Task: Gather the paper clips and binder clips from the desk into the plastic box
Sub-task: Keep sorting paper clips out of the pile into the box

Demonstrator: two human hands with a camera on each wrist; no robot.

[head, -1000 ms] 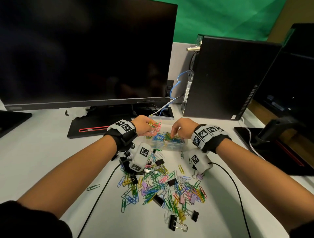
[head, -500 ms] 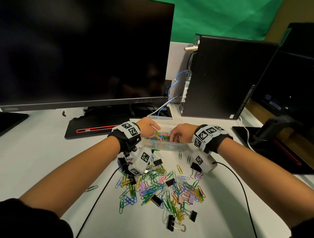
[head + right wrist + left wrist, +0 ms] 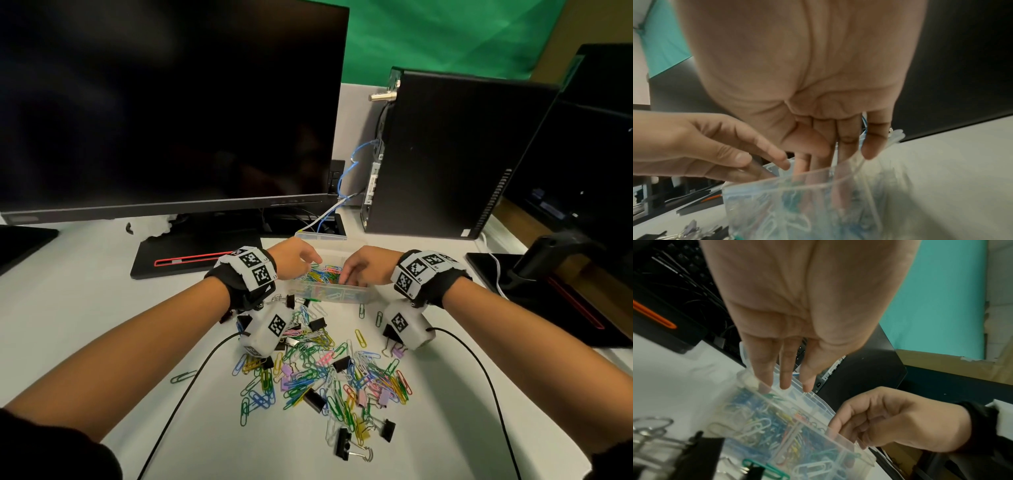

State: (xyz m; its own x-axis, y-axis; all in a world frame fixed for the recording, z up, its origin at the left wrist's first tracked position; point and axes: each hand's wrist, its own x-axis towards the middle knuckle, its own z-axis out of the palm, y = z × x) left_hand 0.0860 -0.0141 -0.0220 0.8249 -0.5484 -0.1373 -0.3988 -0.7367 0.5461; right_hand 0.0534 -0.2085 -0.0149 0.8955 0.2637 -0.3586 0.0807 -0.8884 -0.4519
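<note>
A clear plastic box [image 3: 329, 294] [image 3: 777, 443] [image 3: 818, 211] sits on the white desk, part full of coloured paper clips [image 3: 325, 272]. Over its left end hovers my left hand [image 3: 308, 262] [image 3: 786, 386] [image 3: 766, 155], fingers straight and empty, tips near the far rim. My right hand [image 3: 349, 277] [image 3: 838, 162] [image 3: 849, 434] dips its fingers into the right end of the box; no clip shows between them. A loose pile of coloured paper clips [image 3: 325, 377] mixed with black binder clips [image 3: 342, 443] lies on the desk in front of the box.
A big dark monitor [image 3: 171, 102] and its base [image 3: 191, 257] stand behind the box, a black PC tower [image 3: 445, 154] at back right, another monitor stand [image 3: 548, 257] far right. A clear lid [image 3: 320, 235] lies behind the box. One green clip [image 3: 183, 376] lies apart, left.
A second ago my left hand held a bunch of clips above the box; now it is empty with fingers straightened over the box. My right hand stayed in the box.
</note>
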